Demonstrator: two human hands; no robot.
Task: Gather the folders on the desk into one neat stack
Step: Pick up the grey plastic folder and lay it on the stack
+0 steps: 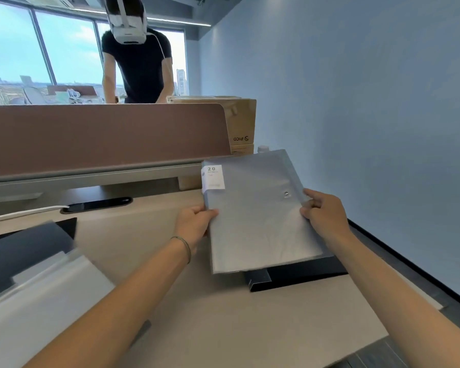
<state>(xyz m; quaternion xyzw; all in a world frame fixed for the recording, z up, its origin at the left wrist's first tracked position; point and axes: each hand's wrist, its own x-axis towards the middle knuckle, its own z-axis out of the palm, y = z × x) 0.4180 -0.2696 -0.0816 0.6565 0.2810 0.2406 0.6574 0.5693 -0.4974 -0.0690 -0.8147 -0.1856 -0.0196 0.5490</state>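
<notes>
Left hand [195,224] closed on the left long edge of a translucent grey plastic folder [260,213], thumb lying on the cover, the other fingers curled underneath and out of sight. Right hand [325,217] pinched on the opposite edge, near the folder's small metal snap button [286,193]: thumb on top, the remaining fingers folded against the rim, narrow gap filled by the plastic. Folder thus spanned between both hands, tilted, near end lower, white "20 pockets" label [213,177] at its far left corner. Below that near end, a black glossy folder [298,276] flat on the pale wooden desk [223,328], partly covered by the grey one; contact between the two not clear. Well apart, at the desk's left side, a frosted white plastic folder [45,296] overlapping a dark grey folder [24,248], both blurred. Beyond, a brown fabric desk divider [104,134], a cardboard box [241,118] at its right end, a white cable [24,212] beside a black cable slot [96,204]. Behind the divider, another person [137,65] in a black shirt, standing.
</notes>
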